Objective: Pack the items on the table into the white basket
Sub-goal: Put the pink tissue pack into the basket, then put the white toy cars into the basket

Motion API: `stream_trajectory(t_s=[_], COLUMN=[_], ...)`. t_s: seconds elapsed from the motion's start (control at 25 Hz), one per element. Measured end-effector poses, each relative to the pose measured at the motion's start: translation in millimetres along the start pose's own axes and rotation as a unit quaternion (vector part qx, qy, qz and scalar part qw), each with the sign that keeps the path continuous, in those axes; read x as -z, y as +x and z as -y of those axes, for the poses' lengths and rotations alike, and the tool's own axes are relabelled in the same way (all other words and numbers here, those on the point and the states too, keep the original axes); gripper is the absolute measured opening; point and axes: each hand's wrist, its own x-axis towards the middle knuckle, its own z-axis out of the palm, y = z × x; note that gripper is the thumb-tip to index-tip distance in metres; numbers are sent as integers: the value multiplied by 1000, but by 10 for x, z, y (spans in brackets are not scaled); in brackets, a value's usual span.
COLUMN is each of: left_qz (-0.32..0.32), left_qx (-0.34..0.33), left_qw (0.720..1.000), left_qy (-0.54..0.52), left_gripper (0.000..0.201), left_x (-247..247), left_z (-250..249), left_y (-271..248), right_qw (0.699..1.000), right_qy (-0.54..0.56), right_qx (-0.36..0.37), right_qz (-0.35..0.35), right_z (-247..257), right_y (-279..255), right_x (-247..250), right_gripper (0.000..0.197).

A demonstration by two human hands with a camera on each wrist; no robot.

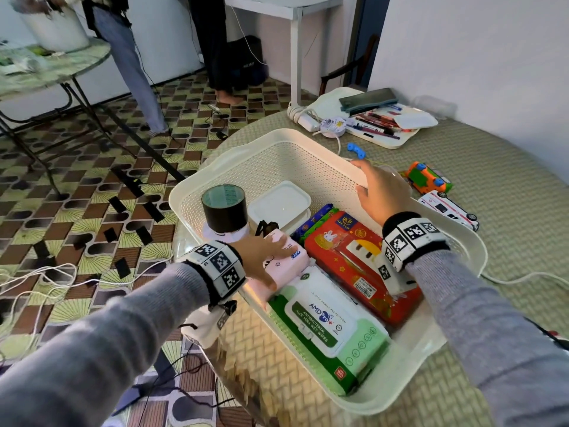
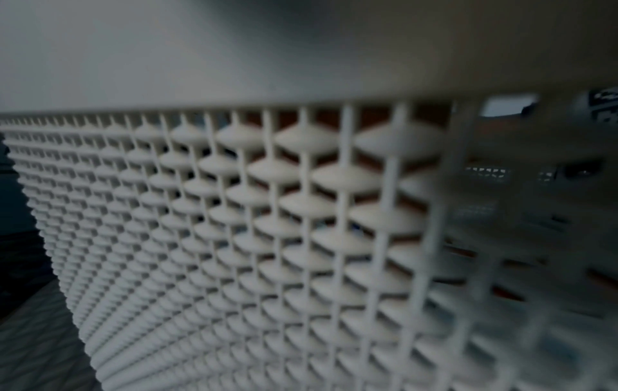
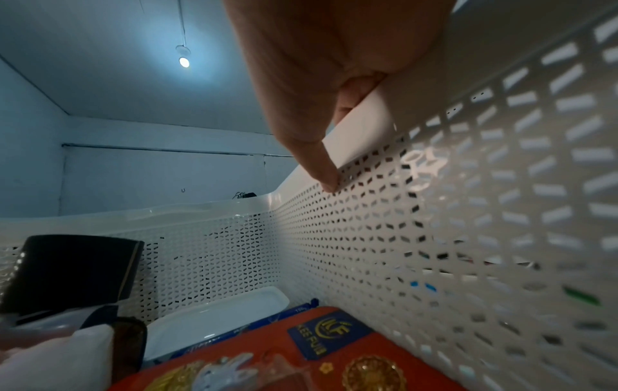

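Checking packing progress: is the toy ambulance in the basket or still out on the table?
Out. The ambulance lies on the table beyond the basket's right rim, next to the orange toy car.

White basket (image 1: 277,155): plastic, perforated lattice walls, smooth glossy rim. Wet wipes pack (image 1: 326,334), near: glossy plastic film w/ a smooth flip lid. Red packet (image 1: 354,260), right of it: shiny printed film. Pink pack (image 1: 286,263), left: soft matt wrap. Tape roll (image 1: 224,208), far left in basket: black, slight sheen. Lidded box (image 1: 278,204) beside it: smooth white plastic. Table cover (image 1: 508,186): woven, rough, matt. Toy cars (image 1: 437,192), right: glossy plastic. Sleeves (image 1: 123,340): grey knit cloth, matt. Floor (image 1: 92,192): patterned tile, semi-gloss.
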Motion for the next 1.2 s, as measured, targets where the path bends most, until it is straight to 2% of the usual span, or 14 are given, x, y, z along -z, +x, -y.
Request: stream_trajectory(t_s=[0.08,0.16,0.24,0.4,0.52,0.68,0.8,0.96,1.08,1.2], left_qz=[29,32,-2,-111,-116,-134,-166,-240,-256,-252], left_qx=[-3,-8,-15,-24,-34,-77,-110,-163,-217,-271], left_qw=[999,999,1000,987,987,984,973,948,930,913], left_qy=[29,40,-4,-112,-104,-92,-115,-134,-153,-171], left_gripper=[90,93,88,75,72,66,65,56,51,46], left_x=[11,10,-9,29,153,542,852,1091,1068,917], left_z=[-5,-15,-23,11,-40,-219,-447,-834,-1311,-1874], left_y=[17,-2,-29,-68,-178,-484,-652,-687,-636,-538], right_qw=[1000,1000,1000,997,987,981,973,965,962,959], right_qy=[-5,-11,-2,70,149,178,205,240,250,254], right_qx=[0,3,6,-15,-64,-78,-93,-74,-63,-87], right_qz=[-5,-2,4,18,17,-9,-42,-79,-93,-87], right_z=[-16,-30,-41,-42,-69,-58,-43,-130,-395,-860], right_y=[25,33,42,24,-62,-242,-372,-611,-915,-1310], right_x=[-28,-43,-29,54,175,454,765,1188,1409,1472], right_gripper=[49,49,49,51,52,48,44,39,34,29])
